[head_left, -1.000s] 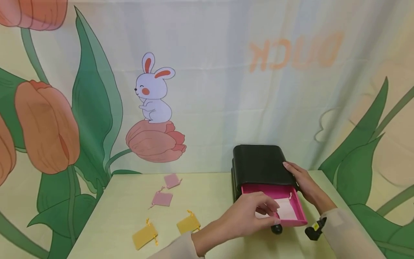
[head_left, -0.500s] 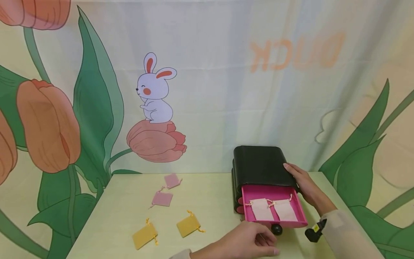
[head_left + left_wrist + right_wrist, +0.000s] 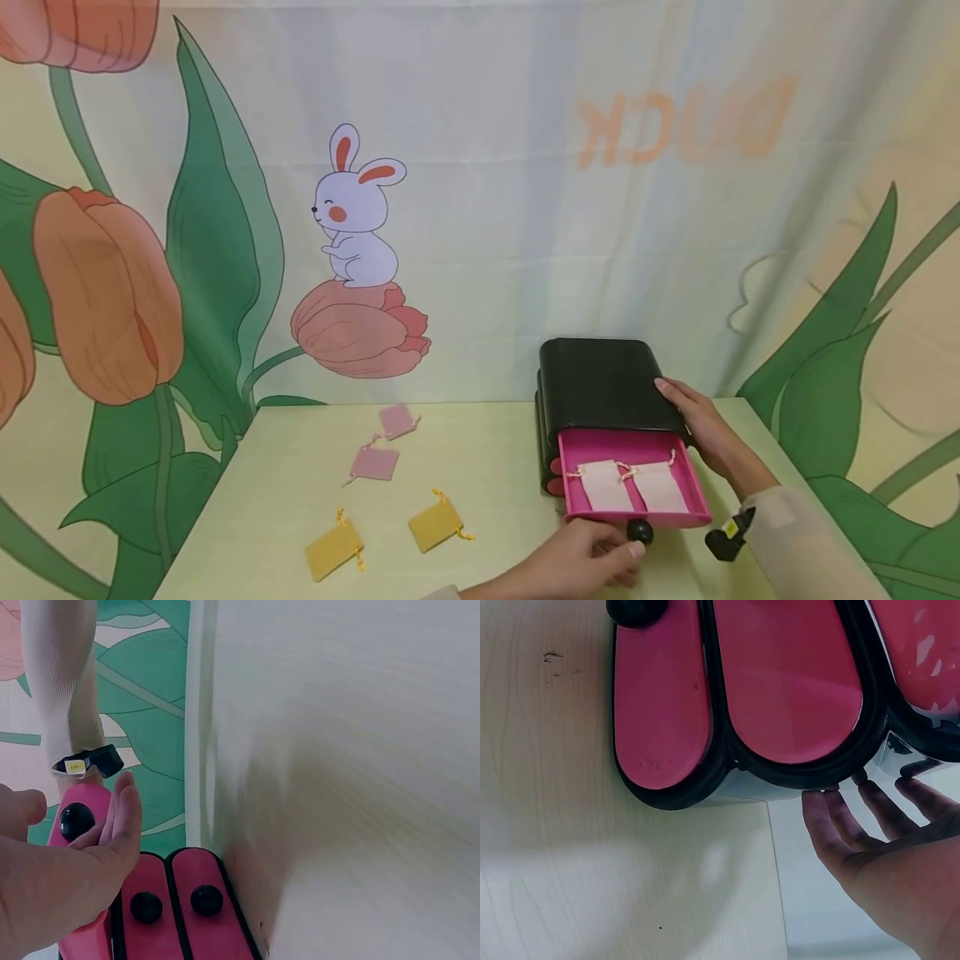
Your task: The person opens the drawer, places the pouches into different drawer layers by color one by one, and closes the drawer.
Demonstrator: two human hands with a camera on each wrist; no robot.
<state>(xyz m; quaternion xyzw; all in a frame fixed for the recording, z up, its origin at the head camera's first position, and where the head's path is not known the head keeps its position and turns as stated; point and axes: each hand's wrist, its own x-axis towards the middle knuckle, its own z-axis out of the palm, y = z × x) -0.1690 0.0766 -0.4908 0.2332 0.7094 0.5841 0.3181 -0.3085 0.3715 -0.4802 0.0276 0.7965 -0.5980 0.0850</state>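
Observation:
A black chest of drawers (image 3: 603, 383) stands at the right of the table, its pink top drawer (image 3: 699, 492) pulled out. Inside the drawer lie two cream drawstring pouches (image 3: 609, 487), side by side. My left hand (image 3: 573, 560) is just in front of the drawer, thumb tip close to its black knob (image 3: 640, 532). In the left wrist view the knob (image 3: 76, 821) shows between spread thumb and fingers. My right hand (image 3: 708, 429) rests along the chest's right side; the right wrist view shows its fingers (image 3: 889, 810) extended against that side.
Two pink drawstring pouches (image 3: 375, 462) lie toward the back left of the table (image 3: 255, 492). Two yellow drawstring pouches (image 3: 437, 525) lie nearer the front. Lower pink drawers (image 3: 206, 900) are closed. A printed curtain (image 3: 480, 200) hangs behind the table.
My left hand has drawn back out of the drawer toward the front, then come up close to the knob, uncovering both cream pouches. The right hand has stayed at the chest's side.

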